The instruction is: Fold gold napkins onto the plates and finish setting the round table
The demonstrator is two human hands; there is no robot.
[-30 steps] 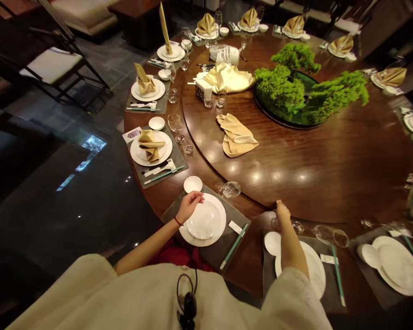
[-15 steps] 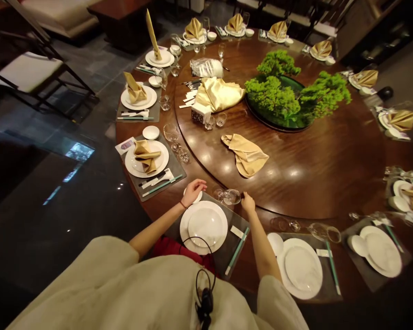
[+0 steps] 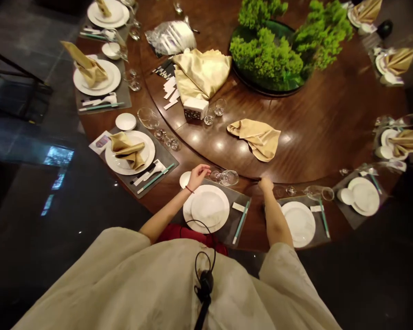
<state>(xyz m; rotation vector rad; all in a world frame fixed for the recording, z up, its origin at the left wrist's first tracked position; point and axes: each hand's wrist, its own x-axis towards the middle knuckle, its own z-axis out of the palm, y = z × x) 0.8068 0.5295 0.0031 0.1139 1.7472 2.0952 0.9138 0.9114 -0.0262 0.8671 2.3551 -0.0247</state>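
Note:
My left hand point(image 3: 199, 175) hovers above a small white bowl point(image 3: 185, 179), fingers loosely bent and apart, close to clear glasses point(image 3: 229, 178). Nothing shows in it. My right hand point(image 3: 265, 184) has its fingers curled at the near rim of the wooden turntable point(image 3: 303, 156), right of those glasses. Before me a white plate point(image 3: 209, 208) lies on a grey placemat point(image 3: 232, 197), with teal chopsticks point(image 3: 241, 222) and a white rest point(image 3: 239, 207) on its right. A crumpled gold napkin point(image 3: 258, 137) rests on the turntable.
On the turntable stand a green plant centrepiece point(image 3: 265, 57), a gold cloth bundle point(image 3: 206, 71), a tissue box point(image 3: 195, 109) and a plastic-wrapped pack point(image 3: 172, 36). Settings with folded napkins point(image 3: 128, 151) line the left; another plate point(image 3: 298, 223) lies right.
My right hand has moved right along the rim, and the turntable has turned with it, carrying the gold napkin rightward. My left hand stays near the bowl. The view has tilted down.

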